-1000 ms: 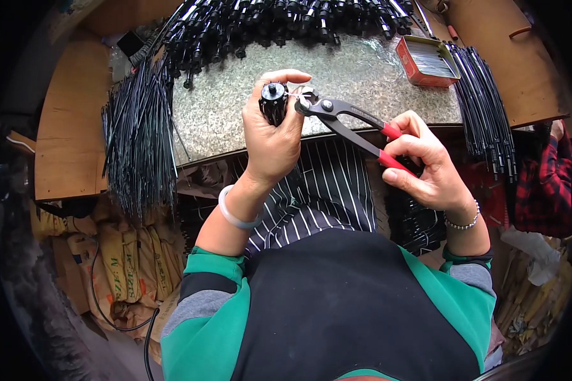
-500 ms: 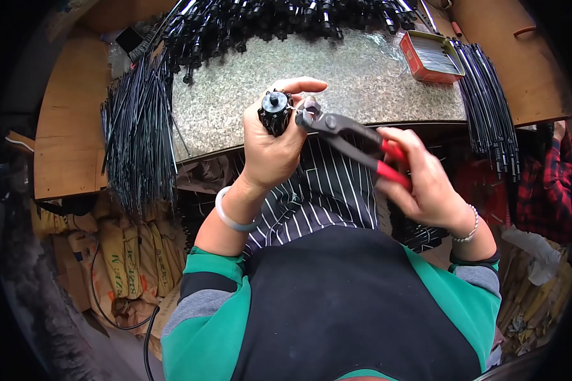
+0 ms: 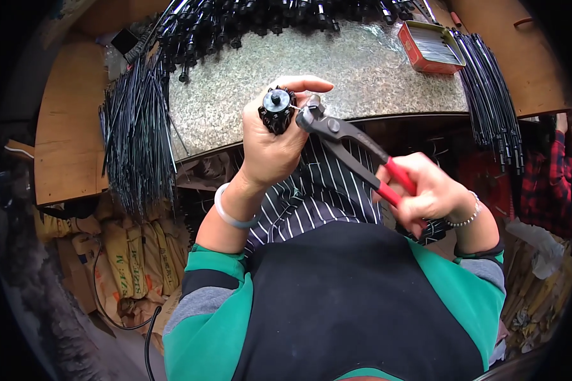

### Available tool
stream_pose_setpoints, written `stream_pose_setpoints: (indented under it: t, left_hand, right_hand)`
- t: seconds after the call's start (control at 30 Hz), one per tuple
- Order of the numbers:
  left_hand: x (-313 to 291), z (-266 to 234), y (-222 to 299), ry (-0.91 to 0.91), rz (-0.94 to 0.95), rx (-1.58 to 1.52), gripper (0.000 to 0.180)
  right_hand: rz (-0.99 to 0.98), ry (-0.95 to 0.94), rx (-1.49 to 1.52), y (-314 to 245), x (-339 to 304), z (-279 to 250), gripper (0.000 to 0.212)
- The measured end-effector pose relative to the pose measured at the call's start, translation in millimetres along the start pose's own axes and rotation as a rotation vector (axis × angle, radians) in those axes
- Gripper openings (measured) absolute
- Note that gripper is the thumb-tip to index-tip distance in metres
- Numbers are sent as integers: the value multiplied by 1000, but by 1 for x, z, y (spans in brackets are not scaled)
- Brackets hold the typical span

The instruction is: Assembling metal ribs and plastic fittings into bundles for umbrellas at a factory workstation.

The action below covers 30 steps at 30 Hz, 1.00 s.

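Observation:
Over the near edge of the worktop, my left hand [image 3: 267, 140] is wrapped round a black cylindrical bundle [image 3: 276, 120]. A pale round disc with a black knob tops its upper end. My left index finger and thumb stretch toward the right. Red-handled pincers [image 3: 346, 136] are in my right hand [image 3: 429, 190], its fingers round the grips. Their jaws meet a short light wire [image 3: 295, 108] beside the bundle, close to my left thumb. My palm hides most of the bundle's lower part.
Many black rods with shiny fittings [image 3: 254, 19] lie along the far side of the stone-patterned worktop [image 3: 216, 114]. Thin black rods [image 3: 136, 127] hang over at the left, and more rods [image 3: 486, 95] at the right. A red tin [image 3: 426, 54] holds thin metal pieces.
My right hand has moved slightly down and right with the pincer handles, which have swung lower and closer together. The jaws stay at the wire. My left hand has barely moved.

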<state>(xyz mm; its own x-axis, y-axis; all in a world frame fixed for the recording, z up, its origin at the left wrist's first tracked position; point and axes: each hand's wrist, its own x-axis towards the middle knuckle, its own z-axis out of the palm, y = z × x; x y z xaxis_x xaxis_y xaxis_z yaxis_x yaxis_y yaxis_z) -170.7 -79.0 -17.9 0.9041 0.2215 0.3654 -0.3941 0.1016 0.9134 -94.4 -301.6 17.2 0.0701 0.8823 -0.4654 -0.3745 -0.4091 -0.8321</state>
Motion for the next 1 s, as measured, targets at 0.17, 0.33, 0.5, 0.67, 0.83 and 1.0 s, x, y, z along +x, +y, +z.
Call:
stream_pose_setpoints:
  t: [0.17,0.33,0.5,0.67,0.83,1.0]
  left_hand:
    - [-3,1,2,68,-68,103,29]
    - [-1,-1,0,-9,-46,-21,17]
    - [0,3,-1,74,-58,46,15]
    - [-1,9,2,92,-126,86,21]
    - [-1,8,-2,99,-98,65,16]
    - [3,5,0,-16,9,261,19]
  right_hand:
    - [-714,669,-1087,16,16,4,49]
    - [26,-198,6,4,3,-11,42]
    - [-449,418,-837,11,14,-2,71]
    - [-620,369,-977,6,13,-5,58]
    - [-452,365,-966,4,13,-15,50]
    - [-393,462,-1157,-11,-2,-20,20]
